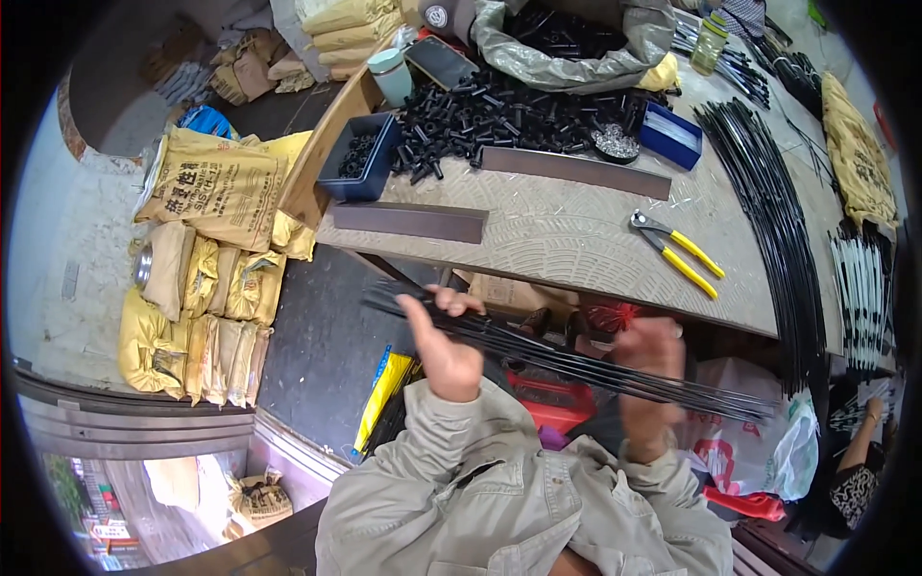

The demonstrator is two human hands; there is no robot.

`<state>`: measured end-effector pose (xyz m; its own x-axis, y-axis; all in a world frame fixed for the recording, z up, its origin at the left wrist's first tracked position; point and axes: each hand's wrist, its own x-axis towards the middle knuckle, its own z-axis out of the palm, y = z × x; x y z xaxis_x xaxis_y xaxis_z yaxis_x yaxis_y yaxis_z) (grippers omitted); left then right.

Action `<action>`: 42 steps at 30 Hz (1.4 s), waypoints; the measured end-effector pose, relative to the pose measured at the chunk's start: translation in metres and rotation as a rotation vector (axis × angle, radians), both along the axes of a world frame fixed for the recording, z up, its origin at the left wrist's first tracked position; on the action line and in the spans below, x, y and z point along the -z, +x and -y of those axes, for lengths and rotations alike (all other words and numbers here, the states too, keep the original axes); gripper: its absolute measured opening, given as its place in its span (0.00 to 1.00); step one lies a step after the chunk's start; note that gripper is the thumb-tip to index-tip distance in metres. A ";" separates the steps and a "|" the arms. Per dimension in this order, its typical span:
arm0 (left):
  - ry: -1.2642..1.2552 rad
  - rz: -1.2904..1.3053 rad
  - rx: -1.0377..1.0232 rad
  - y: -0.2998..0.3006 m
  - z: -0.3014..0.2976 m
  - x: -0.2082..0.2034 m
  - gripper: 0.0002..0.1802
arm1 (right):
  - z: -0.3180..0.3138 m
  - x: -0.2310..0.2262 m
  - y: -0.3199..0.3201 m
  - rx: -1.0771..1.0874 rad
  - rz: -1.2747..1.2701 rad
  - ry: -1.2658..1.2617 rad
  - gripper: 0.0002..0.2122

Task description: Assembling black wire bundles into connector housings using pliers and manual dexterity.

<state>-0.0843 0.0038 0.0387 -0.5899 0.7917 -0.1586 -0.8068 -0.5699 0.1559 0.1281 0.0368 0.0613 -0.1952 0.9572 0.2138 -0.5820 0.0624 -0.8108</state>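
A bundle of long, thin black rods (567,363) lies slantwise across my lap, in front of the table's near edge. My left hand (449,353) grips it near its left end, the thumb on the near side and fingertips showing beyond the rods. Toward the other end, my right hand (653,360) is at the bundle, smeared by motion. Its fingers are too blurred to show whether they close on the rods. On the table beyond lie pliers with yellow handles (690,266).
On the worktable (567,230), two dark flat strips lie before a heap of black plastic pieces (480,120). A blue bin (358,158) stands left. More long black rods (768,230) overhang the right edge. Sacks (216,187) are stacked left; another person's arm (861,437) shows far right.
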 end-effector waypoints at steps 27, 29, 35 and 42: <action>-0.196 -1.681 0.074 0.095 -0.054 -0.013 0.13 | -0.072 0.056 0.002 -0.187 -0.040 0.153 0.18; -0.360 -1.696 -0.130 0.091 -0.049 -0.021 0.12 | -0.077 0.039 0.000 -0.176 0.135 0.212 0.16; -0.143 -1.083 0.482 0.057 -0.037 -0.033 0.13 | -0.062 0.009 -0.025 -0.152 0.180 0.161 0.10; 0.173 -1.162 0.667 -0.010 -0.015 -0.021 0.08 | -0.114 -0.049 -0.051 -1.109 0.601 0.105 0.07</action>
<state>-0.0943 0.0189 0.0594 0.1879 0.9367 0.2955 -0.3870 -0.2059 0.8988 0.0769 0.1511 0.1099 -0.9719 0.2015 -0.1219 0.0942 -0.1414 -0.9855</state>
